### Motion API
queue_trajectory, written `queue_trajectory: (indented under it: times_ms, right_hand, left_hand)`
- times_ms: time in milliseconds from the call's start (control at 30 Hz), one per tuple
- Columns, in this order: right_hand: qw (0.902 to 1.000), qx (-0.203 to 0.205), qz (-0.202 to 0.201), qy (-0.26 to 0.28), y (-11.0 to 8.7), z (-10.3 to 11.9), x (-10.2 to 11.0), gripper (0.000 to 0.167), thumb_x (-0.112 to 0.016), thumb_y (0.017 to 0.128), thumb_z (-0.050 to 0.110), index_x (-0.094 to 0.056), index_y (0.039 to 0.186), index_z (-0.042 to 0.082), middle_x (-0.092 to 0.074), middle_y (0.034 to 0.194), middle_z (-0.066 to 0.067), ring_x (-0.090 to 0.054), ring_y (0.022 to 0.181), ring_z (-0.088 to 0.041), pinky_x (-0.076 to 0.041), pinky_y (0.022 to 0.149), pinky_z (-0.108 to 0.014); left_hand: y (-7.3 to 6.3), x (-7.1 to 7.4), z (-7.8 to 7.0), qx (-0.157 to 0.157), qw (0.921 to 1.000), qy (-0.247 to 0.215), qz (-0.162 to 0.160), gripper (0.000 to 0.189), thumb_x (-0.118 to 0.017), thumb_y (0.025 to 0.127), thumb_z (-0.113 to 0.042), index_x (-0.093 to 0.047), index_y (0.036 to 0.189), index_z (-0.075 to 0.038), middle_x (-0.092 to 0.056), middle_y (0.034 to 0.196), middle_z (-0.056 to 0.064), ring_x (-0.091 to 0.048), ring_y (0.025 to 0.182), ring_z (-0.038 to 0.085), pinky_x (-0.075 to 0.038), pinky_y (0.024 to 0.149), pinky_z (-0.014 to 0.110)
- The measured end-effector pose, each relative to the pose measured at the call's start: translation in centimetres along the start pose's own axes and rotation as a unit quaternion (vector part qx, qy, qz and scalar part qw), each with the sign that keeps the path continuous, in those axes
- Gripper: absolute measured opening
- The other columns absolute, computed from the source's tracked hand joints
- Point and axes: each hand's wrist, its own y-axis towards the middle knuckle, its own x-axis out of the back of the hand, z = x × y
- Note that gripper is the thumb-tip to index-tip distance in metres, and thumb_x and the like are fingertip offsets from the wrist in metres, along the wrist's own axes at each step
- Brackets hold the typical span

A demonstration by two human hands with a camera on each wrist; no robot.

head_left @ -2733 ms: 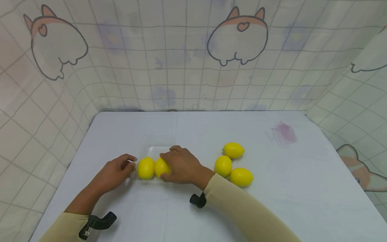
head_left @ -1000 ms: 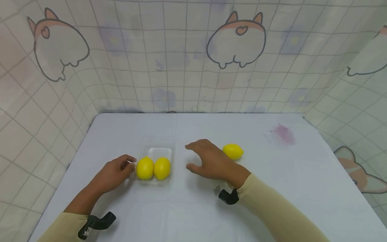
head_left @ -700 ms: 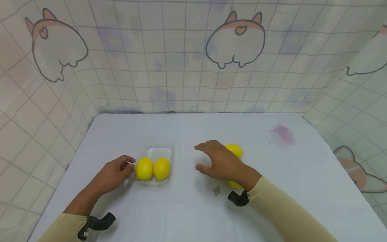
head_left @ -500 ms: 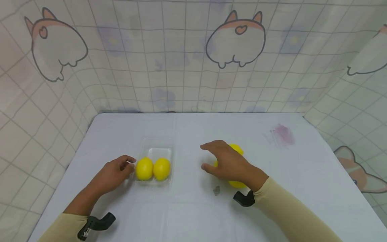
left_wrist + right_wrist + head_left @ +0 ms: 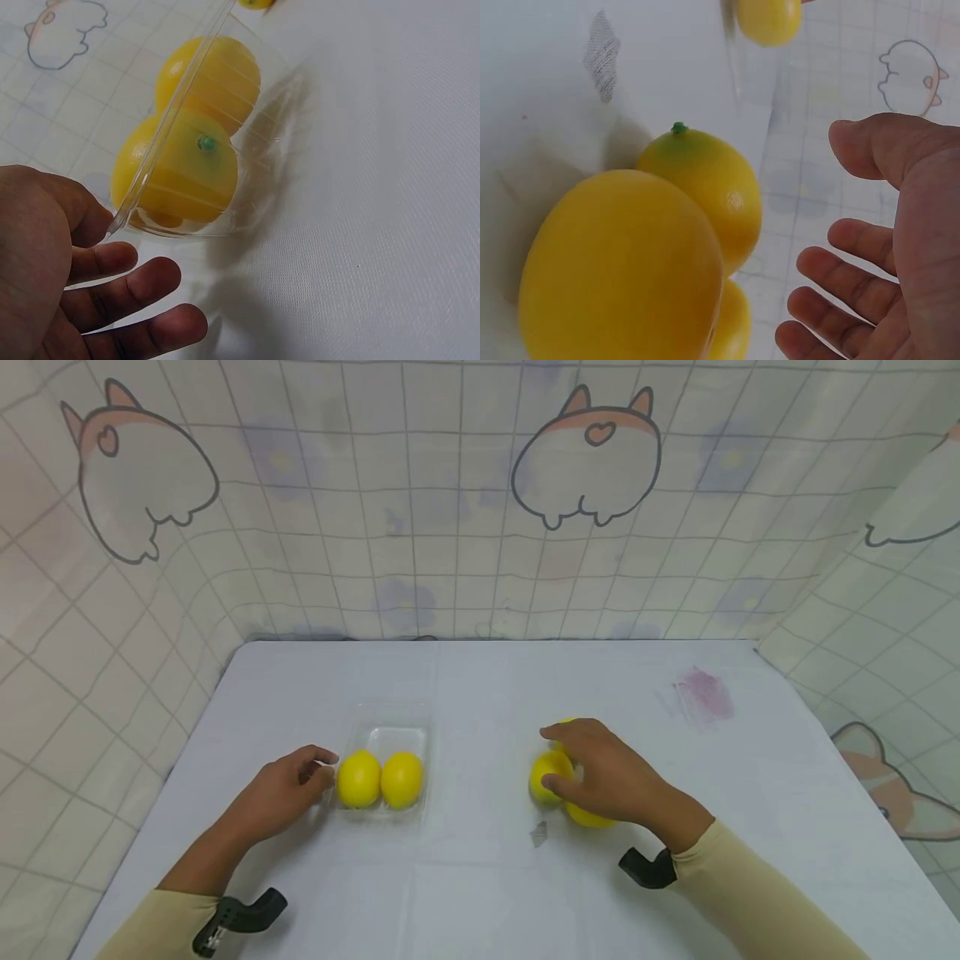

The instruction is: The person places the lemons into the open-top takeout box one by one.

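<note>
My left hand (image 5: 285,789) stays at the left side of a clear plastic tray (image 5: 397,739), with the thumb tip right at the rim in the left wrist view and the other fingers loosely spread. Two yellow lemons (image 5: 357,779) sit side by side in the tray's near half. My right hand (image 5: 618,772) is over a group of three loose lemons, thumb and fingers spread, nothing gripped. Its thumb overlaps the left lemon (image 5: 550,777); the near lemon (image 5: 590,816) and the far one are partly hidden by the hand. Green stem ends show in the right wrist view (image 5: 679,127).
A white-covered table (image 5: 465,893) carries everything. A small grey patch (image 5: 538,834) lies just in front of the loose lemons, and a pink stain (image 5: 705,695) marks the back right. Printed curtains (image 5: 465,527) enclose the back and both sides.
My right hand has let go of the second lemon in the tray and moved right, fingers spread, to the loose lemons. The left hand stays by the tray.
</note>
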Motion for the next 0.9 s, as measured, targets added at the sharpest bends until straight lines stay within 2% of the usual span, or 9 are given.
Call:
queue_trajectory:
  times_ms: [300, 600, 900]
  right_hand:
    - [0.9998, 0.004, -0.015, 0.010, -0.8, -0.8, 0.1, 0.059, -0.080, 0.088, 0.031, -0.061, 0.140, 0.009, -0.057, 0.143, -0.008, -0.046, 0.136, -0.033, -0.036, 0.112, -0.052]
    - [0.9991, 0.025, -0.031, 0.011, -1.8, -1.9, -0.6, 0.057, -0.083, 0.086, 0.026, -0.063, 0.136, 0.005, -0.061, 0.136, -0.009, -0.054, 0.127, -0.032, -0.042, 0.108, -0.052]
    - [0.9995, -0.024, -0.019, 0.008, -3.1, -2.3, -1.0, 0.062, -0.083, 0.087, 0.032, -0.060, 0.140, 0.007, -0.060, 0.139, -0.008, -0.050, 0.131, -0.032, -0.039, 0.110, -0.054]
  left_hand:
    - [0.1, -0.2, 0.0, 0.003, 1.0000, 0.004, -0.006, 0.032, -0.051, 0.105, -0.025, -0.060, 0.130, -0.007, -0.069, 0.114, 0.012, -0.061, 0.089, 0.023, -0.054, 0.072, 0.037]
    - [0.2, -0.3, -0.1, 0.008, 0.9999, 0.007, -0.006, 0.033, -0.053, 0.105, -0.026, -0.060, 0.130, -0.008, -0.068, 0.118, 0.014, -0.062, 0.092, 0.025, -0.056, 0.073, 0.039]
    - [0.0, -0.2, -0.1, 0.007, 1.0000, 0.005, -0.004, 0.032, -0.052, 0.105, -0.025, -0.061, 0.131, -0.008, -0.069, 0.111, 0.010, -0.060, 0.087, 0.023, -0.053, 0.069, 0.036]
